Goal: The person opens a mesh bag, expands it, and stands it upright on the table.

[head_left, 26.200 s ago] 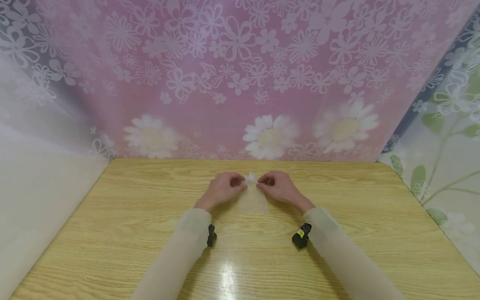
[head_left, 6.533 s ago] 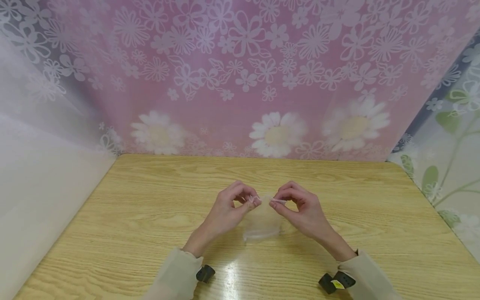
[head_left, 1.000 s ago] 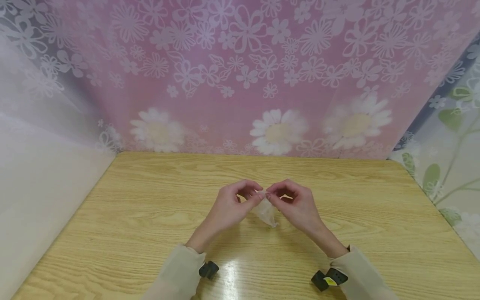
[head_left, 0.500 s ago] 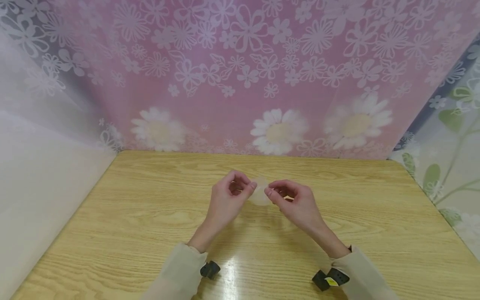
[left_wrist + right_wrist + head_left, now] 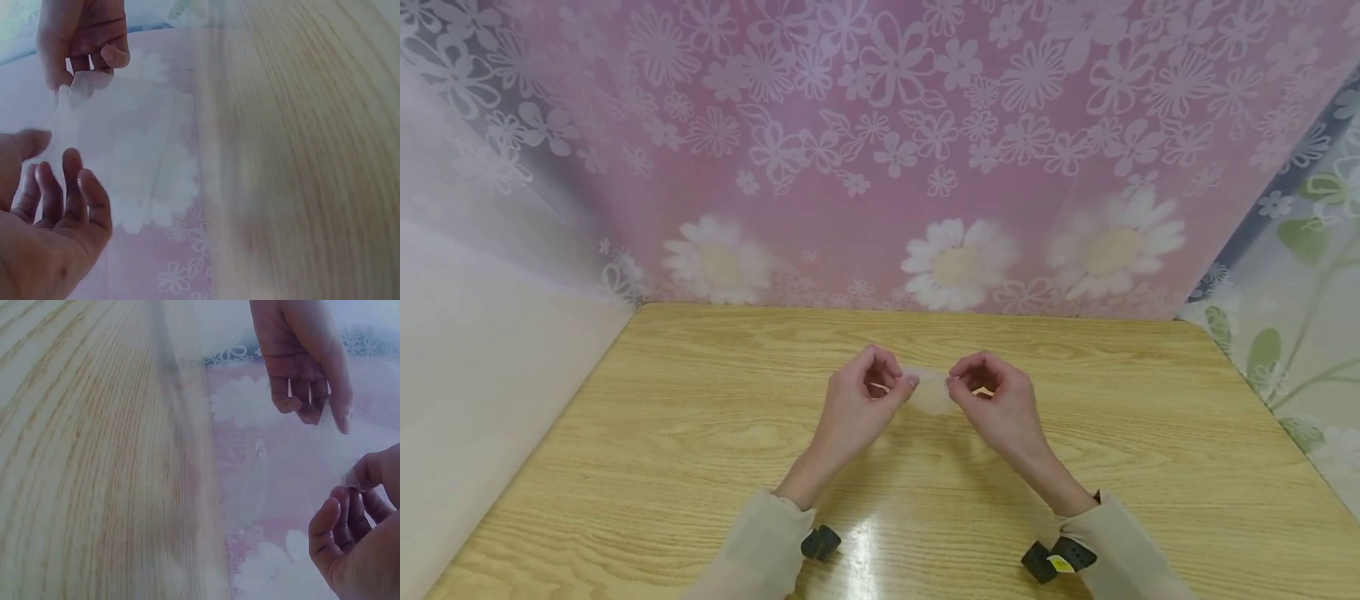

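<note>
A small translucent plastic bag (image 5: 932,395) is stretched between both hands, above the table in the middle of the head view. My left hand (image 5: 861,400) pinches its left top corner between thumb and curled fingers. On the other side my right hand (image 5: 1000,408) pinches the right top corner. In the left wrist view the thin film of the bag (image 5: 131,134) hangs between the two hands. The right wrist view shows the same bag (image 5: 287,469), with a bit of film at the right thumb tip. The film is so clear that its edges are hard to make out.
A wood-grain table (image 5: 700,467) lies under the hands. Behind it hangs a pink flowered curtain (image 5: 820,167), with pale curtains to the left and right. Each wrist carries a small black camera, such as the black camera (image 5: 822,542) on the left.
Long ago the bag lay gathered at its top on the table; one second ago it hung bunched between touching fingertips. Now the hands are apart, the right slightly rightward, and its top edge is spread.
</note>
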`<move>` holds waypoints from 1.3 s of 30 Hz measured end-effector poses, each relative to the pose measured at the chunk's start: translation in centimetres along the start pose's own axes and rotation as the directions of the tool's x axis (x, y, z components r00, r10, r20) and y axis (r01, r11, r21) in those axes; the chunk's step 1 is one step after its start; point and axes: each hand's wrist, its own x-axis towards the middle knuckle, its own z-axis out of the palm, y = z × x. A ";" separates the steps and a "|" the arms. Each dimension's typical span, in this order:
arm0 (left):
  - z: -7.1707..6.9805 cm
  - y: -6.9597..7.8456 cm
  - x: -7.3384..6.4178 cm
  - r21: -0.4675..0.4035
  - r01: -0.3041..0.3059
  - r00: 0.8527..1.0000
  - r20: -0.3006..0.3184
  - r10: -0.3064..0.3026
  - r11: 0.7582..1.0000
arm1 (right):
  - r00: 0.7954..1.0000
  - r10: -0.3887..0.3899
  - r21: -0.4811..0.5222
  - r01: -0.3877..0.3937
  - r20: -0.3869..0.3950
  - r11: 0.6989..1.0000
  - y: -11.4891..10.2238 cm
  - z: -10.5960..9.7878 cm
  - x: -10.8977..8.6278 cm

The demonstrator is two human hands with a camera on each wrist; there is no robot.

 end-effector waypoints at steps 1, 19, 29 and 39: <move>-0.1 0.0 0.0 0.004 0.015 1.000 0.019 -0.015 1.000 | 1.000 0.005 0.001 -0.005 0.006 1.000 0.0 0.0 0.0; -0.7 0.2 0.2 0.166 0.003 1.000 0.029 -0.008 0.986 | 0.999 0.013 -0.067 -0.010 0.047 0.998 -0.1 -0.3 -0.1; 0.0 0.2 0.2 0.084 -0.054 0.997 -0.046 0.058 0.995 | 0.998 -0.011 -0.158 0.021 0.059 0.987 -0.4 0.3 -0.1; 0.2 -0.2 0.1 0.155 -0.162 0.983 -0.055 0.173 0.974 | 1.000 -0.010 -0.114 0.010 -0.003 0.993 -0.2 0.7 -0.1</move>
